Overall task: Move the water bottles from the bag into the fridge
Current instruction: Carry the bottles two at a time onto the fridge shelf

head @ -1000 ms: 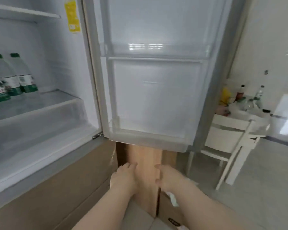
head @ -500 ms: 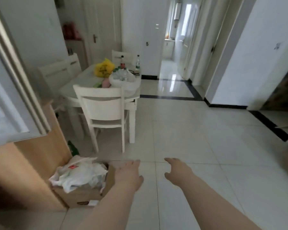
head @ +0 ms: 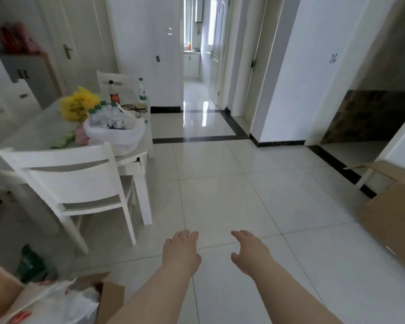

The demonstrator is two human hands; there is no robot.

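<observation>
On the table (head: 33, 134): white plastic bag (head: 119, 136) sits near the edge, just behind the white chair (head: 75, 181). A cluster of green-capped water bottles (head: 104, 115) stands in it. Four or five caps maybe, hard to count from here.
Left hand (head: 181, 250): out in front over the floor tiles, palm down, fingers loose, holding nothing.
Right hand (head: 249, 251): same deal, fingers relaxed and a bit apart, empty.
Fridge: not in shot, so no clue how many bottles are in there.
Done so far: honestly can't tell, only that the bag isn't empty.
Left to do: get over to the table, grab bottles, haul them to the fridge, repeat. I'd guess a few trips at two a go.
Maybe extra: one loose water bottle (head: 142, 90) stands at the far end of the table beside a dark soda bottle (head: 114, 93). It's not in the bag, so probably doesn't count.
</observation>
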